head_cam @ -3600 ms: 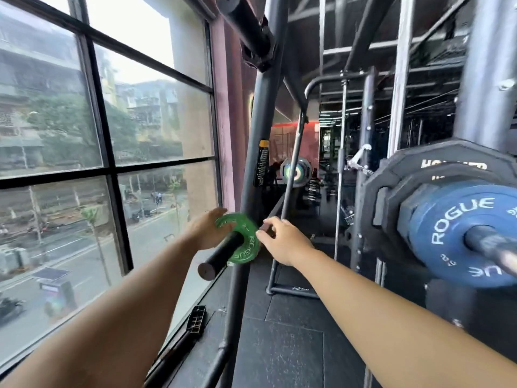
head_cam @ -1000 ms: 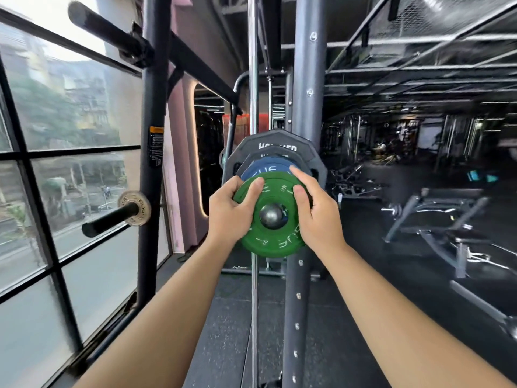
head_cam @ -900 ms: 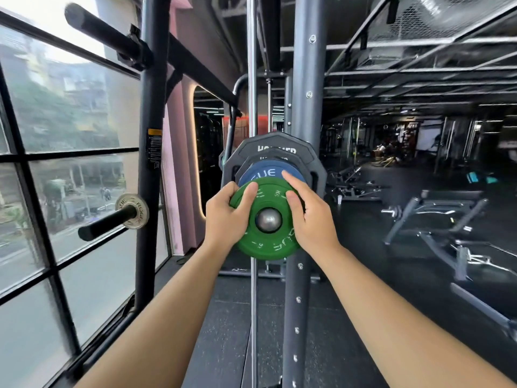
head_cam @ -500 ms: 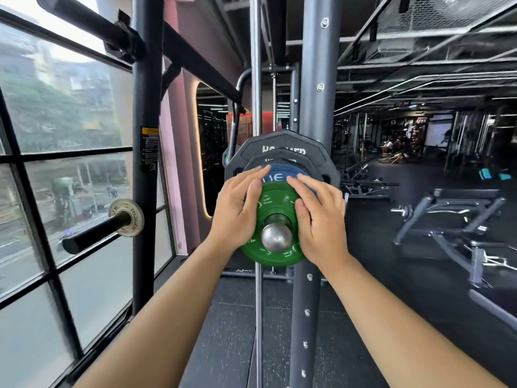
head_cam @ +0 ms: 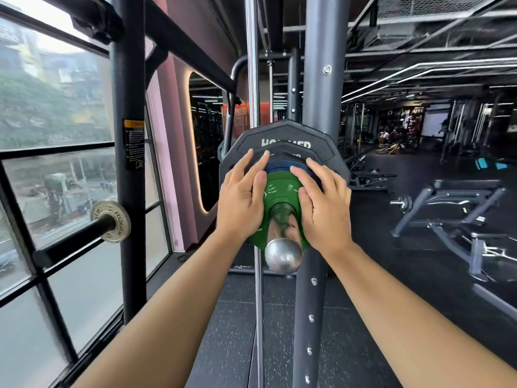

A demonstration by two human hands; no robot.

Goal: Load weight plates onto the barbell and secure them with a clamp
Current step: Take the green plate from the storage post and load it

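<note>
A green weight plate [head_cam: 279, 189] sits on the barbell's silver sleeve [head_cam: 283, 253], which points at me. Behind it are a blue plate [head_cam: 282, 167] and two black plates [head_cam: 285, 141]. My left hand [head_cam: 240, 200] presses flat against the green plate's left side with straight fingers. My right hand [head_cam: 321, 205] presses its right side the same way. The green plate lies close against the blue one. No clamp is in view.
A grey rack upright [head_cam: 316, 303] stands just behind the sleeve, with a thin chrome rod [head_cam: 258, 317] beside it. At the left, a black storage peg [head_cam: 72, 242] with a small silver plate [head_cam: 112, 221] sticks out of a black post by the window. Benches [head_cam: 453, 208] stand at the right.
I took the green plate off the storage peg, carried it to the barbell and slid it along the sleeve. My fingers went from gripping its rim to pressing flat on its face.
</note>
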